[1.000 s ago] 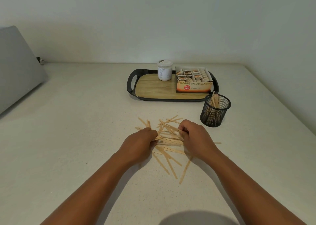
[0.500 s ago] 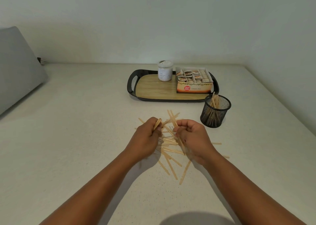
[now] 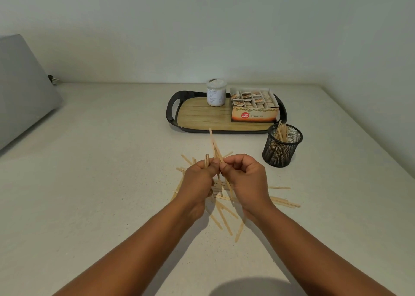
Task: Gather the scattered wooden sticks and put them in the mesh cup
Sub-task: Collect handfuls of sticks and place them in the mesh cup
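Observation:
Several thin wooden sticks (image 3: 225, 219) lie scattered on the pale counter below my hands. My left hand (image 3: 197, 179) is closed around a short bunch of sticks whose ends poke up past its fingers. Touching it, my right hand (image 3: 246, 176) pinches a few longer sticks (image 3: 214, 145) that point up and away from me. The black mesh cup (image 3: 281, 148) stands to the right, beyond my right hand, with several sticks upright inside it.
A black tray (image 3: 171, 113) with a wood-look floor sits behind the pile, holding a white jar (image 3: 216, 92) and an open tea box (image 3: 254, 107). A grey slanted object (image 3: 22, 93) stands at the far left. Walls close the back and right.
Both hands rose off the pile, each with sticks in it, and came together. The sticks in my right hand swung upright.

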`<action>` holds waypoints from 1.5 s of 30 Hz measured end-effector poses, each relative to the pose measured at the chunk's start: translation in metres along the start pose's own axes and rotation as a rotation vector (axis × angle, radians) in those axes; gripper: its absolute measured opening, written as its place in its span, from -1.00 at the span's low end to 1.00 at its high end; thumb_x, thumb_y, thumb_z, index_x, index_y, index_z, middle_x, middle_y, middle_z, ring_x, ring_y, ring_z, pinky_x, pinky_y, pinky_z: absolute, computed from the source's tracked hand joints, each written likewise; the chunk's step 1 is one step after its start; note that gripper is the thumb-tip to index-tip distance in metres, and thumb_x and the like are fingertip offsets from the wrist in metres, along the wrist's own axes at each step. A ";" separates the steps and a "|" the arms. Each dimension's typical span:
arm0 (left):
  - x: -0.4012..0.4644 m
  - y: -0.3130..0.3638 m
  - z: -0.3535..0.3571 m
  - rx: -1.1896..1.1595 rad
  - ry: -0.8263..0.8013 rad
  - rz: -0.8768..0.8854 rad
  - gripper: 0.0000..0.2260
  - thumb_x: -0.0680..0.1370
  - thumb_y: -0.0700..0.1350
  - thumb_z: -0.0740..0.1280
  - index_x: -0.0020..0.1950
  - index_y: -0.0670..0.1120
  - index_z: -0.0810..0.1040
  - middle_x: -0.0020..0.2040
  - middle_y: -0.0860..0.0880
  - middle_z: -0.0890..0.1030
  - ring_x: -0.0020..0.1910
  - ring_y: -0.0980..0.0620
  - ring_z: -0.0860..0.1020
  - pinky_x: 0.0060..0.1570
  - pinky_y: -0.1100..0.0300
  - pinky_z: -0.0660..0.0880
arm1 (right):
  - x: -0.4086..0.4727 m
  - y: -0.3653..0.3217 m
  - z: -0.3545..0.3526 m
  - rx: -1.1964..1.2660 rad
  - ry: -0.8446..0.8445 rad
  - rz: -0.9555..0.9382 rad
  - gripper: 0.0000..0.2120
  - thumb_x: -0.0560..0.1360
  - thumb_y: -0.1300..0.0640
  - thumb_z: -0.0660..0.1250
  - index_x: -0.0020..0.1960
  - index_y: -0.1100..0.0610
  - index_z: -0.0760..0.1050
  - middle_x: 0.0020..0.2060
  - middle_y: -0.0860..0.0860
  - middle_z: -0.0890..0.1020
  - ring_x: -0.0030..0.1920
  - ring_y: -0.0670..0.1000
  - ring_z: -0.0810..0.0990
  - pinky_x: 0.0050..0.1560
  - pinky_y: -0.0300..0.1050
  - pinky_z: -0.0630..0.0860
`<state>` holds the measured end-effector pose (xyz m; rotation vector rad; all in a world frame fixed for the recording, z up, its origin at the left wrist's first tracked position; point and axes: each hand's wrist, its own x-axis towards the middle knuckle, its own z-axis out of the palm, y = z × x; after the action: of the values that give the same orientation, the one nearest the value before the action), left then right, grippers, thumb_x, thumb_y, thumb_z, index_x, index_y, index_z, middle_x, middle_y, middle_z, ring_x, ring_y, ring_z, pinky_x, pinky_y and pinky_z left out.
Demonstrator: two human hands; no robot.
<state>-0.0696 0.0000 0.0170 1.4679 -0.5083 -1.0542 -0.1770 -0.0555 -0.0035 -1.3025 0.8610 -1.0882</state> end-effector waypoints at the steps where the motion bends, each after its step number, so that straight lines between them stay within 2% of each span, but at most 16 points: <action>1: -0.001 0.001 0.001 -0.023 0.005 -0.021 -0.81 0.65 -0.04 0.33 -0.08 0.06 0.71 -0.31 0.11 0.62 -0.33 0.09 0.40 -0.33 0.19 0.34 | 0.000 0.000 0.000 -0.010 0.006 -0.019 -0.87 0.50 0.33 0.50 -0.06 0.11 0.68 -0.19 0.01 0.74 -0.13 -0.01 0.72 -0.07 -0.17 0.66; 5: -0.004 0.001 0.007 -0.094 -0.013 -0.059 -0.78 0.70 -0.02 0.24 0.08 -0.02 0.67 -0.20 -0.01 0.66 -0.26 0.05 0.52 -0.28 0.15 0.39 | -0.001 0.003 0.004 -0.101 0.035 -0.072 -0.86 0.49 0.28 0.52 -0.07 0.05 0.70 -0.20 -0.05 0.75 -0.14 -0.05 0.73 -0.06 -0.18 0.66; 9: -0.006 -0.001 0.011 -0.130 -0.006 -0.019 -0.76 0.72 -0.04 0.18 0.14 -0.04 0.64 -0.11 -0.04 0.69 -0.19 0.04 0.56 -0.25 0.16 0.46 | -0.006 0.005 0.007 -0.164 0.018 -0.119 -0.81 0.55 0.27 0.47 0.05 0.01 0.73 -0.12 -0.12 0.77 -0.07 -0.14 0.73 -0.03 -0.24 0.65; 12: -0.005 -0.004 0.012 -0.161 0.002 -0.002 -0.78 0.72 -0.06 0.18 0.15 -0.02 0.62 -0.01 -0.06 0.75 0.08 -0.15 0.69 0.12 -0.08 0.60 | -0.012 0.006 0.011 -0.155 -0.034 -0.125 -0.74 0.59 0.30 0.40 0.13 -0.02 0.72 -0.05 -0.14 0.77 -0.05 -0.12 0.74 -0.07 -0.24 0.66; 14: -0.003 -0.003 0.011 -0.180 0.007 -0.005 -0.79 0.72 -0.06 0.19 0.14 -0.04 0.61 -0.03 -0.06 0.76 0.12 -0.14 0.70 0.25 -0.14 0.56 | -0.013 0.005 0.012 -0.141 -0.055 -0.131 -0.70 0.59 0.31 0.39 0.12 -0.06 0.70 -0.07 -0.15 0.75 -0.05 -0.10 0.73 -0.09 -0.21 0.67; 19: 0.000 0.005 0.007 -0.425 -0.017 -0.034 -0.80 0.74 -0.05 0.13 0.22 -0.10 0.48 0.05 -0.09 0.76 0.04 -0.10 0.74 0.14 -0.06 0.64 | -0.016 0.006 0.014 -0.147 0.010 -0.134 -0.71 0.56 0.25 0.44 0.00 -0.18 0.62 -0.06 -0.17 0.71 0.01 -0.06 0.69 -0.04 -0.12 0.68; 22: -0.003 0.010 0.006 -0.488 -0.031 0.029 -0.81 0.75 -0.02 0.09 0.23 -0.08 0.40 0.06 -0.05 0.76 -0.06 -0.01 0.75 -0.18 0.12 0.68 | -0.017 0.004 0.014 -0.011 0.020 0.064 -0.88 0.61 0.09 0.38 -0.03 -0.11 0.63 -0.10 -0.08 0.72 -0.06 -0.05 0.72 -0.09 -0.11 0.65; 24: -0.006 0.009 0.007 -0.438 -0.026 0.082 -0.78 0.74 0.01 0.09 0.25 -0.08 0.42 0.07 0.00 0.76 -0.08 0.07 0.75 -0.28 0.24 0.64 | -0.019 0.000 0.014 0.134 -0.067 0.201 -0.83 0.66 0.04 0.31 -0.05 -0.05 0.65 -0.13 -0.01 0.74 -0.15 -0.03 0.71 -0.15 -0.08 0.60; 29: -0.009 -0.001 0.011 -0.166 -0.041 0.194 -0.61 0.71 0.16 0.08 0.26 0.02 0.62 0.12 0.11 0.74 0.09 0.01 0.70 0.00 0.13 0.61 | -0.020 -0.005 0.019 0.357 -0.162 0.341 -0.82 0.65 0.02 0.32 -0.03 0.00 0.67 -0.25 0.05 0.64 -0.36 -0.08 0.52 -0.42 -0.22 0.43; 31: -0.007 -0.004 0.009 -0.071 -0.039 0.234 -0.61 0.70 0.21 0.09 0.21 0.12 0.66 0.05 0.08 0.75 -0.02 -0.05 0.63 -0.09 0.14 0.61 | -0.018 -0.006 0.018 0.404 -0.159 0.353 -0.85 0.64 0.05 0.36 -0.06 0.01 0.67 -0.27 0.04 0.62 -0.40 -0.09 0.49 -0.48 -0.26 0.39; 33: -0.004 -0.007 0.006 -0.013 -0.055 0.261 -0.66 0.68 0.21 0.14 0.18 0.15 0.67 0.04 0.06 0.74 -0.03 -0.02 0.64 -0.14 0.31 0.62 | -0.017 -0.006 0.015 0.445 -0.146 0.357 -0.88 0.61 0.11 0.40 -0.09 0.02 0.68 -0.27 0.04 0.62 -0.42 -0.09 0.48 -0.52 -0.28 0.38; 35: -0.001 -0.008 0.002 0.010 -0.093 0.260 -0.68 0.66 0.20 0.20 0.20 0.10 0.66 0.04 -0.04 0.73 0.03 0.03 0.68 -0.09 0.31 0.62 | -0.015 -0.006 0.012 0.499 -0.141 0.371 -0.92 0.52 0.14 0.46 -0.14 0.05 0.70 -0.30 0.06 0.61 -0.42 -0.09 0.50 -0.53 -0.29 0.39; 37: 0.000 -0.007 -0.002 0.010 -0.134 0.262 -0.65 0.60 0.21 0.28 0.19 0.02 0.67 0.01 -0.17 0.70 0.00 0.02 0.68 0.01 0.20 0.63 | -0.014 -0.006 0.011 0.559 -0.148 0.386 -0.98 0.40 0.14 0.50 -0.19 0.07 0.71 -0.34 0.07 0.61 -0.42 -0.09 0.53 -0.53 -0.30 0.40; 39: 0.001 -0.004 -0.005 -0.001 -0.147 0.289 -0.60 0.53 0.19 0.36 0.16 -0.09 0.65 -0.08 -0.12 0.68 -0.08 0.01 0.65 0.02 0.12 0.60 | -0.012 -0.004 0.009 0.577 -0.150 0.384 -0.97 0.34 0.16 0.51 -0.21 0.09 0.70 -0.32 0.08 0.62 -0.42 -0.09 0.53 -0.53 -0.30 0.40; 42: 0.008 0.000 -0.010 -0.025 -0.064 0.396 -0.73 0.56 0.00 0.46 0.18 -0.09 0.55 -0.06 -0.03 0.67 -0.11 0.06 0.66 -0.05 0.16 0.59 | -0.011 -0.001 0.008 0.552 -0.154 0.363 -0.92 0.32 0.19 0.54 -0.20 0.12 0.67 -0.25 0.10 0.65 -0.42 -0.10 0.51 -0.52 -0.30 0.39; 45: 0.015 0.007 -0.017 0.031 0.121 0.592 -0.55 0.53 -0.07 0.51 0.33 0.09 0.40 0.07 0.02 0.65 -0.07 0.08 0.67 -0.13 0.26 0.61 | -0.011 0.001 0.008 0.483 -0.167 0.345 -0.85 0.27 0.16 0.59 -0.19 0.12 0.69 -0.25 0.09 0.67 -0.42 -0.10 0.52 -0.52 -0.30 0.40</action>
<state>-0.0457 -0.0043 0.0170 1.2802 -0.8113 -0.4890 -0.1721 -0.0424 -0.0050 -0.7922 0.6174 -0.8321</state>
